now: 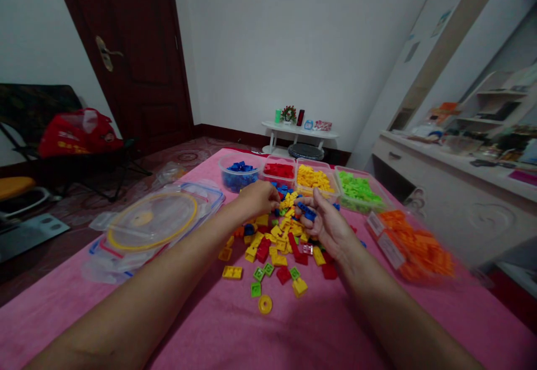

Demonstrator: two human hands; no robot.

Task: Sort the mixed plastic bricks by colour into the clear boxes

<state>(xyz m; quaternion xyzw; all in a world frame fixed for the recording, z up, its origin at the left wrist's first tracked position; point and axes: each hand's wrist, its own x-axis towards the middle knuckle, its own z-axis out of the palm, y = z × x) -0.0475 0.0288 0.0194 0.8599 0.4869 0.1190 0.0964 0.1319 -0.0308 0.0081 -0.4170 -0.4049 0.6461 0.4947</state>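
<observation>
Lids of clear plastic (pixel 155 222), the top one with a yellow ring seal, lie stacked at 9 o'clock from the hands on the pink cloth-covered table (pixel 293 331). The left hand (pixel 257 198) is knuckles up over the far end of the heap of mixed coloured plastic blocks (pixel 274 244). Its fingers are curled down and bunched together, but I cannot tell whether they pinch a piece.

At 3 o'clock from it, and near it, the right hand (pixel 327 224) is turned palm up. Its fingers are curled loosely round small blue plastic blocks (pixel 308 212), which rest against the fingertips above the heap. That blue cluster's long axis runs roughly from 10 to 4 o'clock, with its far end pointing toward the left hand.

At 12 o'clock, beyond both hands, stands a row: a round clear tub of blue pieces (pixel 239 175), then rectangular clear boxes of red pieces (pixel 279 170), yellow pieces (pixel 312 179) and green pieces (pixel 358 188). At 4 o'clock from the right hand, a blurred clear box of orange pieces (pixel 417 250) sits apart from the row.
</observation>
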